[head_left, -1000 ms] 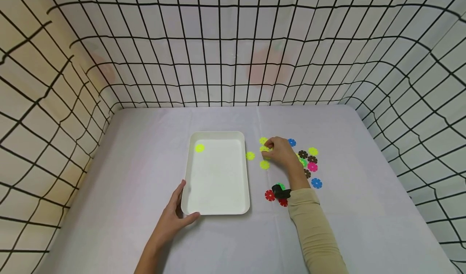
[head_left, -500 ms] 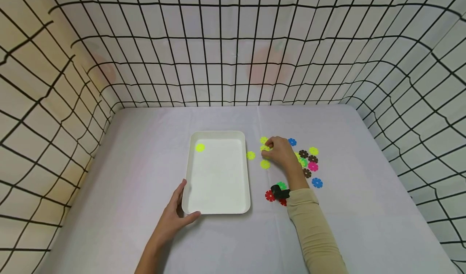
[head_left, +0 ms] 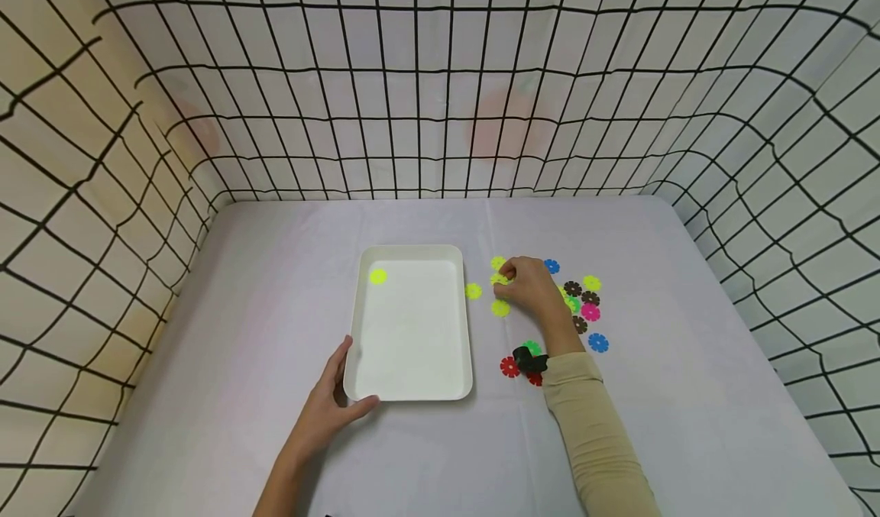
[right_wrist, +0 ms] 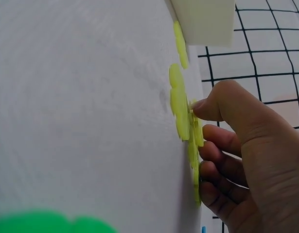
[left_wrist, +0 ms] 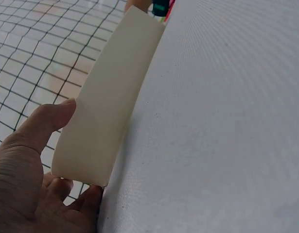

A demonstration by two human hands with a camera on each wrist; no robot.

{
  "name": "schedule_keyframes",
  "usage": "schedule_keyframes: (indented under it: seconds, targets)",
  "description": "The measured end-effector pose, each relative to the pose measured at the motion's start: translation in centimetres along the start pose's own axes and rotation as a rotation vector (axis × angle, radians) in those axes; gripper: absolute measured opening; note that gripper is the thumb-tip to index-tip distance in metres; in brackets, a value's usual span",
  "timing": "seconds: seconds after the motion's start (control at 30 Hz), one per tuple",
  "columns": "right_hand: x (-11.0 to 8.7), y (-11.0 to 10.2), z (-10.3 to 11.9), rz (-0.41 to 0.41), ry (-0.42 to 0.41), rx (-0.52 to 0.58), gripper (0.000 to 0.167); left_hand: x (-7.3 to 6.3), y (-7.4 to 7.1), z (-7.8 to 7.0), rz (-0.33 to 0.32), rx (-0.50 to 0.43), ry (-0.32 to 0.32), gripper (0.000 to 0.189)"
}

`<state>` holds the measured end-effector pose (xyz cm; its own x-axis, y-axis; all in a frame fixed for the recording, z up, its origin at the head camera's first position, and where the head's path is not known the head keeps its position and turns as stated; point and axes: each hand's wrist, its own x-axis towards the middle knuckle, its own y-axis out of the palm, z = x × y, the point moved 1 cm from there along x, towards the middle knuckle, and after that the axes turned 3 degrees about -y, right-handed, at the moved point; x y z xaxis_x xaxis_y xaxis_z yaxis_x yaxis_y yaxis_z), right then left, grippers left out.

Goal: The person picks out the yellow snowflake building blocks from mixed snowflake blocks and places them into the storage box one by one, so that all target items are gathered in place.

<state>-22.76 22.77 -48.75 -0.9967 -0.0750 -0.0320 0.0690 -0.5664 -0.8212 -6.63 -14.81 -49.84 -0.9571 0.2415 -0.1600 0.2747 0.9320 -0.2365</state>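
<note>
Picking looks like the step in hand: your right hand is down in the yellow patch at the white tray's 2 o'clock, thumb and fingertips curled in on a yellow disc. Reads as a pinch to me, but your fingers cover part of it and it sits right among its neighbours, so I can't tell how tight, or whether you've caught exactly 1. Your left hand is holding the tray by its 7-to-8 o'clock corner, thumb on the near edge, fingers round the outer side.

Next move, I'd guess, calls for a firm nip on a single rim and a clean lift, no dragging, since these things look thin and lie close to the cloth. A little left-hand pressure should stop the tray skating.

As for direction: the discs are round with notched rims, so no long axis and nothing really pointing anywhere. Those around your fingers lie flat; the tilt of the pinched disc I can't make out. The tray is the long item, running 12 to 6 o'clock, with 1 other yellow disc inside at its 11. The pink disc sits out around 3 o'clock from the tray, beyond your right wrist.
</note>
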Motion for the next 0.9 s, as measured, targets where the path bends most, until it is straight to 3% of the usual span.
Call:
schedule_keyframes:
  seconds: [0.9]
  targets:
    - [-0.2, -1.0, 2.3, -0.004, -0.081, 0.056, 0.035, 0.1, -0.1, 0.1, 0.017, -0.016, 0.009, 0.108]
